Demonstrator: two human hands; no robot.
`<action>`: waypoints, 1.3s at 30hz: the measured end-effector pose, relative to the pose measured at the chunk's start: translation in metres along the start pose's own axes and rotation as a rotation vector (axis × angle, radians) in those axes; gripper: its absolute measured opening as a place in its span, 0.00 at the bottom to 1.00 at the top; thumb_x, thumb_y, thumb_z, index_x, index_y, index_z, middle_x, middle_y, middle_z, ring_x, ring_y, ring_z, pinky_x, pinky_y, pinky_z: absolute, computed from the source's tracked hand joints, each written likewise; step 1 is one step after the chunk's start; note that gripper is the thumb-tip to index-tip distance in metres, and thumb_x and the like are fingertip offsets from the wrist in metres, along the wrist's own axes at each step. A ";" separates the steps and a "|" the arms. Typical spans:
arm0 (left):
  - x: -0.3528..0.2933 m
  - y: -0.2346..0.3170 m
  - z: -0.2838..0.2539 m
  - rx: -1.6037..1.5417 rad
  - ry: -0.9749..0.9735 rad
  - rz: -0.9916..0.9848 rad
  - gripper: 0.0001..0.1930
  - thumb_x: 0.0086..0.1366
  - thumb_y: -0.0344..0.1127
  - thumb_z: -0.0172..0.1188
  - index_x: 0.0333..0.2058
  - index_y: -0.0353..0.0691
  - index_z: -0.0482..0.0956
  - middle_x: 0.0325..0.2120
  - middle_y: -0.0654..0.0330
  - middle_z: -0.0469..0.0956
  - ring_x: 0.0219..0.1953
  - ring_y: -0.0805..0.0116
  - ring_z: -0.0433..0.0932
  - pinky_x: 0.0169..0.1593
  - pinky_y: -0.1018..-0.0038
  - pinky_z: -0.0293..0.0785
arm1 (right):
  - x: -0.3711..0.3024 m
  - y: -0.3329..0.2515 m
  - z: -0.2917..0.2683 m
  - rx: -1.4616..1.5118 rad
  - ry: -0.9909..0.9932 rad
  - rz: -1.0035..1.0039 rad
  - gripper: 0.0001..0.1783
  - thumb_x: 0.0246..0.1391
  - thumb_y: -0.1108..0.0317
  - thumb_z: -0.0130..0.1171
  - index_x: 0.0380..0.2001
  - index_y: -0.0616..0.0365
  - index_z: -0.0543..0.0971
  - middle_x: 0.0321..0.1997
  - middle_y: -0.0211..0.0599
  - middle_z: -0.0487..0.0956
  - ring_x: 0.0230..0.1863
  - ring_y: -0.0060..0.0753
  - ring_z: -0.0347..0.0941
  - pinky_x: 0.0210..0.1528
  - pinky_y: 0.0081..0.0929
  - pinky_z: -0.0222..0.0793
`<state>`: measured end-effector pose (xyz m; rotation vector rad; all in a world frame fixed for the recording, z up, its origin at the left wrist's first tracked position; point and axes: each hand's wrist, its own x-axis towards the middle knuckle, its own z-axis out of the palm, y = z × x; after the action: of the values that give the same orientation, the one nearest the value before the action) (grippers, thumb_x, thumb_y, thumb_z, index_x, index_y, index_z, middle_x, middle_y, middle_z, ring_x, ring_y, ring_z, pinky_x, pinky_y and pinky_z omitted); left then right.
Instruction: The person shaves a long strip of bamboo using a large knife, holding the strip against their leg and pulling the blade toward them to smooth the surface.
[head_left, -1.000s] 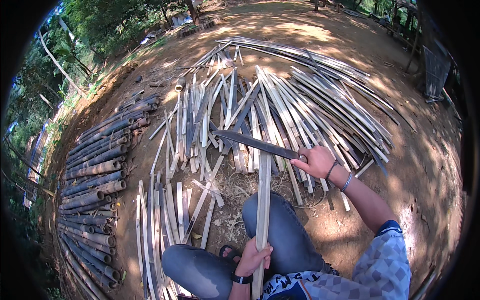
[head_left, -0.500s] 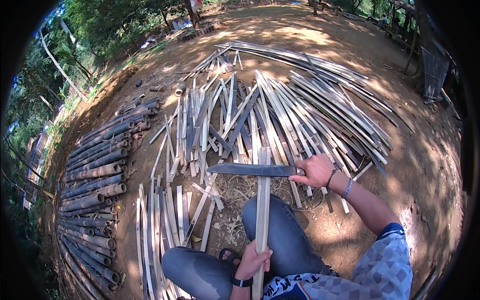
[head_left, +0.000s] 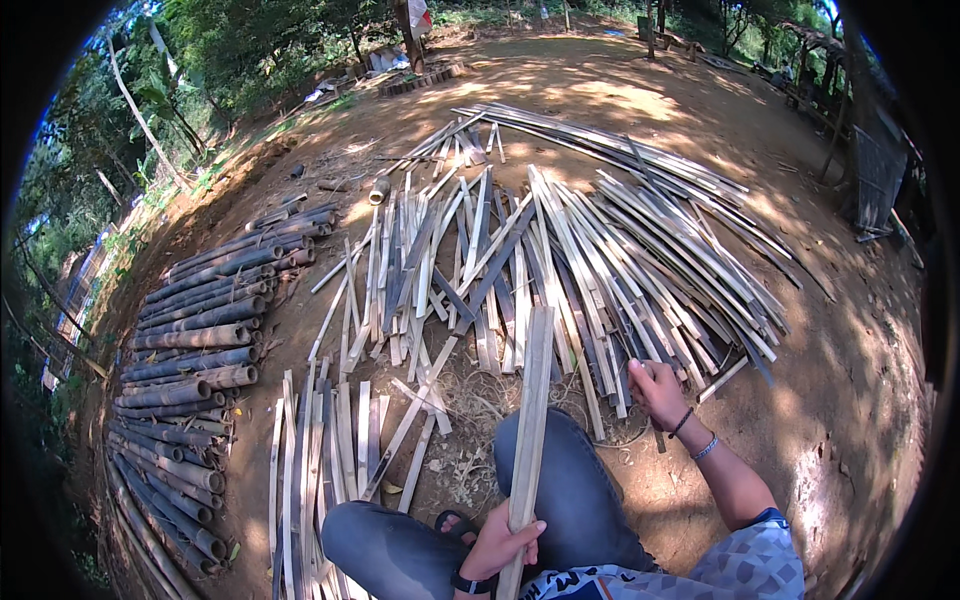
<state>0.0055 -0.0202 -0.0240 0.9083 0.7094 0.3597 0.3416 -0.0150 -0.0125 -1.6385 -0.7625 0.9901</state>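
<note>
Gripping slat (head_left: 533, 420) near its lower end, left hand (head_left: 502, 543) at 6 o'clock, fingers wrapped around, thumb across. Slat points up from 6 o'clock toward centre, top leaning slightly to 1, passing in front of right thigh (head_left: 572, 490). Right hand (head_left: 657, 393) at 4 o'clock, apart from slat, fingers curled in; can't tell whether they close on anything. Bracelets (head_left: 706, 446) on right wrist, black band (head_left: 470, 583) on left. Slat heap (head_left: 590, 260) fans from 10 round to 3 o'clock; right hand overlaps its near edge in view, contact unclear. Smaller slat pile (head_left: 347, 440) at 7. Bamboo poles (head_left: 195, 338) stacked between 8 and 9. Shavings (head_left: 465, 455) on dirt just left of right knee.
</note>
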 end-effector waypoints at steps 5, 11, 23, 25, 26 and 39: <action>-0.024 0.052 -0.002 0.258 0.284 0.146 0.16 0.63 0.26 0.59 0.46 0.30 0.64 0.22 0.61 0.73 0.17 0.73 0.77 0.19 0.78 0.75 | -0.014 -0.038 0.030 0.256 -0.098 -0.103 0.14 0.58 0.60 0.61 0.32 0.58 0.71 0.15 0.22 0.64 0.13 0.12 0.57 0.13 0.15 0.51; -0.053 0.077 0.016 0.493 0.482 0.288 0.18 0.64 0.30 0.58 0.50 0.29 0.66 0.25 0.59 0.76 0.19 0.74 0.78 0.22 0.79 0.76 | -0.004 -0.114 0.107 0.516 -0.345 -0.219 0.12 0.58 0.62 0.61 0.38 0.58 0.74 0.14 0.18 0.61 0.12 0.10 0.54 0.14 0.14 0.51; -0.067 0.066 0.045 0.531 0.284 0.320 0.16 0.67 0.41 0.53 0.43 0.32 0.71 0.19 0.60 0.74 0.21 0.70 0.77 0.26 0.75 0.73 | -0.006 -0.100 0.116 0.934 -0.749 -0.076 0.07 0.60 0.69 0.57 0.37 0.57 0.69 0.14 0.23 0.62 0.11 0.15 0.56 0.17 0.20 0.55; -0.065 0.059 0.041 0.328 0.188 0.276 0.22 0.67 0.49 0.53 0.46 0.32 0.71 0.21 0.60 0.75 0.22 0.71 0.77 0.27 0.77 0.73 | -0.010 -0.102 0.113 0.964 -0.806 -0.083 0.07 0.60 0.69 0.56 0.38 0.58 0.70 0.14 0.23 0.62 0.11 0.16 0.56 0.17 0.20 0.55; -0.062 0.056 0.038 0.181 0.140 0.278 0.25 0.67 0.52 0.52 0.47 0.32 0.71 0.23 0.60 0.75 0.22 0.71 0.77 0.27 0.77 0.73 | -0.011 -0.103 0.112 0.980 -0.840 -0.091 0.08 0.60 0.69 0.56 0.38 0.59 0.70 0.14 0.23 0.62 0.11 0.16 0.56 0.17 0.20 0.55; -0.047 0.051 0.035 0.155 0.072 0.226 0.24 0.62 0.53 0.61 0.41 0.34 0.71 0.24 0.64 0.70 0.22 0.76 0.70 0.26 0.80 0.68 | -0.008 -0.094 0.111 1.114 -0.959 -0.078 0.15 0.61 0.65 0.53 0.42 0.70 0.73 0.14 0.21 0.58 0.11 0.11 0.53 0.13 0.13 0.48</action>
<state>-0.0041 -0.0379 0.0516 1.1310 0.7096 0.5453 0.2389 0.0527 0.0656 -0.1216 -0.6371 1.7281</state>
